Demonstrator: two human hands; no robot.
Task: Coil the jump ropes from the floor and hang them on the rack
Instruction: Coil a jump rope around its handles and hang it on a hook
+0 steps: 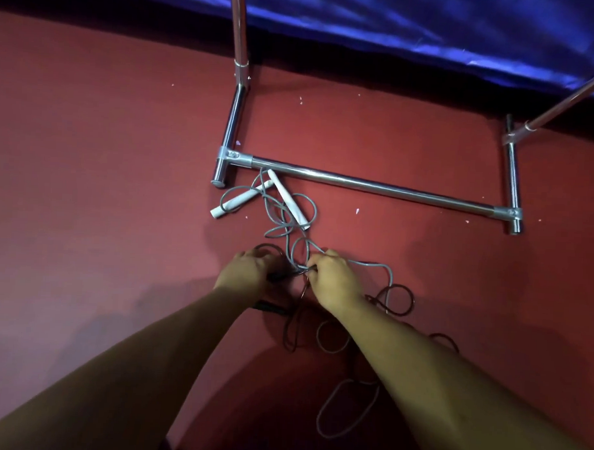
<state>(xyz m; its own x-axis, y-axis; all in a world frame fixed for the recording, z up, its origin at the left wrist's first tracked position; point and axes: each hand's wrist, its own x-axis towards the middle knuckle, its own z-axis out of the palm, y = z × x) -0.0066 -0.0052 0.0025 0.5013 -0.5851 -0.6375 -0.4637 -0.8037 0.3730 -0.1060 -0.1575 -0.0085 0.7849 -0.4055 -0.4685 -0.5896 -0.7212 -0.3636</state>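
Observation:
A grey jump rope point(290, 221) with two white handles point(288, 199) lies tangled on the red floor, just in front of the chrome rack's base bar point(374, 187). A dark jump rope point(395, 297) is knotted up with it, its loops trailing toward me. My left hand point(248, 268) grips a black handle of the dark rope. A second black handle point(269, 306) lies under my left wrist. My right hand point(332, 280) pinches the ropes where the grey and dark strands cross.
The rack's two chrome feet point(229, 135) stand on the red carpet point(88, 184), with upright poles point(240, 24) rising out of view. Blue shiny fabric point(430, 31) hangs behind the rack. More grey loops point(346, 408) lie between my forearms.

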